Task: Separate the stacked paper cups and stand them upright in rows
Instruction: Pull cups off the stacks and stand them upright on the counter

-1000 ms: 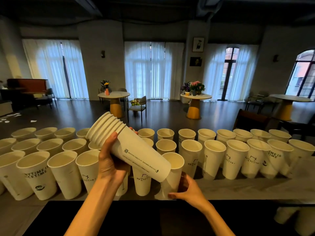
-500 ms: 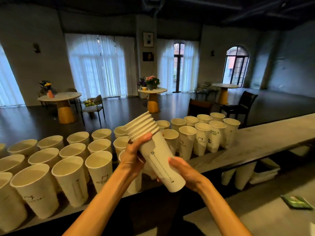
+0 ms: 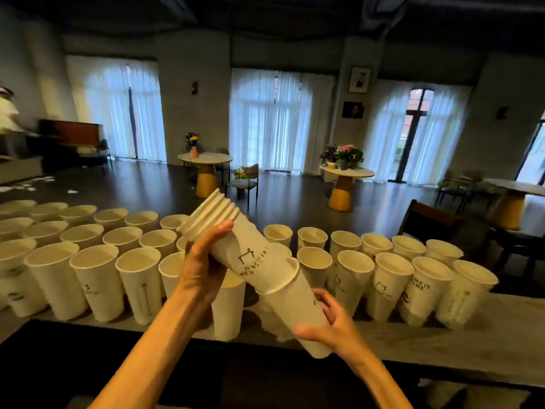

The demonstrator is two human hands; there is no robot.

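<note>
A tilted stack of white paper cups (image 3: 236, 246) is held above the counter, rims pointing up and left. My left hand (image 3: 200, 267) wraps around its upper part, just below the rims. The outermost cup (image 3: 295, 305) has slid partway down off the stack's lower end, and my right hand (image 3: 333, 326) grips it near its base. Several separated cups stand upright in rows on the grey counter (image 3: 442, 335), on the left (image 3: 97, 278) and on the right (image 3: 389, 281).
A dark ledge (image 3: 88, 349) runs along the counter's near edge. Beyond the counter lie a dark floor, round tables with flowers (image 3: 345, 172), chairs (image 3: 427, 222) and curtained windows. A person in white stands at the far left (image 3: 7, 113).
The view has swung back to the left, facing the cup rows. My right hand has pulled the outermost cup partway down off the stack; earlier the stack was still whole.
</note>
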